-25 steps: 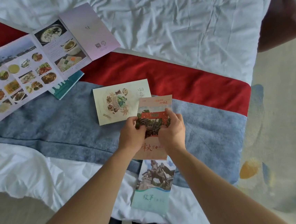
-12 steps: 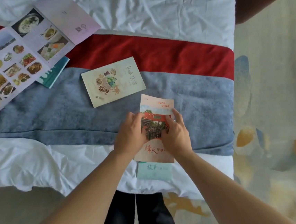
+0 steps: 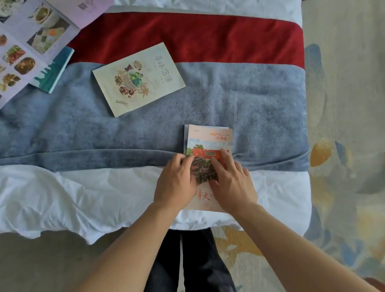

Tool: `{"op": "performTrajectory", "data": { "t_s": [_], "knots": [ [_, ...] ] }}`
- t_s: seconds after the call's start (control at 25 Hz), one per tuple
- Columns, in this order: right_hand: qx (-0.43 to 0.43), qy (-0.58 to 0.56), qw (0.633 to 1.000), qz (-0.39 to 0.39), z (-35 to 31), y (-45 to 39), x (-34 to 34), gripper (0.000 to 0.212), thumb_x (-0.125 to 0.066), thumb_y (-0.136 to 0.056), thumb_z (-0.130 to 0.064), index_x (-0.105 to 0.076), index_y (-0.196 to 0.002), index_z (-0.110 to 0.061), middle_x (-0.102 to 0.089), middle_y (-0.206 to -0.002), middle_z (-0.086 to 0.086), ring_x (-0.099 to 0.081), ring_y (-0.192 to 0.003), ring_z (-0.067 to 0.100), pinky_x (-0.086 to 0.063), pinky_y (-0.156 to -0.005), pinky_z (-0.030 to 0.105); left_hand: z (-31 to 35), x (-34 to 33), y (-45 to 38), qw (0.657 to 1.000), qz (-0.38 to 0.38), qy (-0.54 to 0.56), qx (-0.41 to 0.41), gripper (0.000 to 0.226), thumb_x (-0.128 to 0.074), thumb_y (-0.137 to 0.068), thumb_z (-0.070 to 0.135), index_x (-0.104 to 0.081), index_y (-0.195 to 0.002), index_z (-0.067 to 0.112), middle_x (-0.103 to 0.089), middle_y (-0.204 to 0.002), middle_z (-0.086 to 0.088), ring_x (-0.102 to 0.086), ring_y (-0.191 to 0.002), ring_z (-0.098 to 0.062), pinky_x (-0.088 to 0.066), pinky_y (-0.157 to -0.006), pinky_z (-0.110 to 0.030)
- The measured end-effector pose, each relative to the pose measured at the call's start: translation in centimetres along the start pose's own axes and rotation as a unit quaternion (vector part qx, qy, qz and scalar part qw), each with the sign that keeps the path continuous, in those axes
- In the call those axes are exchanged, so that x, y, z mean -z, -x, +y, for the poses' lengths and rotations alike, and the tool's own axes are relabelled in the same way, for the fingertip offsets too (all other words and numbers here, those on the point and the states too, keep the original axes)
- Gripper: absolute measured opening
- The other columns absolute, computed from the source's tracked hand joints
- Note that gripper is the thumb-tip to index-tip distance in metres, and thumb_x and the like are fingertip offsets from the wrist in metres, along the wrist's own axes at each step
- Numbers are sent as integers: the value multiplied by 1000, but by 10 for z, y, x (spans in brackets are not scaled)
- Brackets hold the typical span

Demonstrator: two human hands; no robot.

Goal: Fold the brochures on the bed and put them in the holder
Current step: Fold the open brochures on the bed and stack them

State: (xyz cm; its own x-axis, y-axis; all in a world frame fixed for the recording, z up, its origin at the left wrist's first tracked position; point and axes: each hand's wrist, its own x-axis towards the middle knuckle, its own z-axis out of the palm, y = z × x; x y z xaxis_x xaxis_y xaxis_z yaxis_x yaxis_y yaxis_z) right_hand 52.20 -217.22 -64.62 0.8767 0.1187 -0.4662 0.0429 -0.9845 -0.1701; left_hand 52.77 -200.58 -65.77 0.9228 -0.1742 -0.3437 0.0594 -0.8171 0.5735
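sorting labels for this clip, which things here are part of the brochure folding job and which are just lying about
Part of the job:
- red-gate brochure, pressed flat by left hand and right hand
- cream food brochure
- unfolded menu brochure
- teal brochure

Just lying about:
- blue runner
- red band
- white sheet
- patterned carpet

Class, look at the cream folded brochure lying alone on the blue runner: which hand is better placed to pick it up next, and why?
Probably the left hand. The cream folded brochure lies up and to the left of both hands, on the left hand's side, while the right hand would have to cross over the red-and-pink brochure.
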Motion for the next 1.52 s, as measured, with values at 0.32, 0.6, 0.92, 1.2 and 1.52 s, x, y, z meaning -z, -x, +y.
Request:
{"op": "performTrajectory", "data": {
  "t_s": [0.32, 0.6, 0.92, 1.2, 1.52],
  "knots": [
    [25, -2, 1000, -11, 2, -8, -4, 63, -63, -92, -30, -36, -148, -20, -15, -164, 5, -38, -131, 34, -37, -104, 44, -8, -9, 2, 997, -21, -80, -1, 58, -68, -83, 20, -49, -137, 10, -49, -126, -9, -54, -107, -30, -50, -88, -42],
    [16, -21, 998, 57, 3, -15, 2, 62, -70, -85, -25, -48, -142, -18, -37, -155, 11, -28, -145, 34, -26, -114, 48, 11, -5, -13, 988, 27, -145, -54, 61, -66, -80, 23, -45, -137, 12, -39, -146, -11, -36, -136, -30, -37, -104, -43],
    [35, 24, 999, 0, 17, -36, -3, 64, -74, -81, -27, -49, -139, -24, -30, -157, 8, -24, -144, 33, -25, -113, 44, 12, -17, -30, 965, -66, -247, -65, 59, -64, -84, 18, -37, -136, 18, -24, -153, -10, -26, -142, -29, -34, -108, -43],
    [67, 53, 996, 38, 24, -68, 11, 60, -78, -78, -32, -56, -133, -22, -43, -145, 12, -38, -134, 34, -25, -113, 54, 7, -27, -33, 956, -92, -274, -54, 74, -69, -78, 36, -31, -140, 22, -5, -162, -17, -19, -145, -34, -16, -118, -48],
    [54, 101, 993, 22, 14, -83, 5, 41, -67, -84, -25, -56, -123, -20, -47, -133, 13, -38, -129, 37, -22, -113, 56, 17, -32, -43, 953, -94, -288, -18, 68, -69, -80, 21, -33, -138, 22, -12, -159, -22, -30, -137, -36, -25, -113, -45]
  ]
}}
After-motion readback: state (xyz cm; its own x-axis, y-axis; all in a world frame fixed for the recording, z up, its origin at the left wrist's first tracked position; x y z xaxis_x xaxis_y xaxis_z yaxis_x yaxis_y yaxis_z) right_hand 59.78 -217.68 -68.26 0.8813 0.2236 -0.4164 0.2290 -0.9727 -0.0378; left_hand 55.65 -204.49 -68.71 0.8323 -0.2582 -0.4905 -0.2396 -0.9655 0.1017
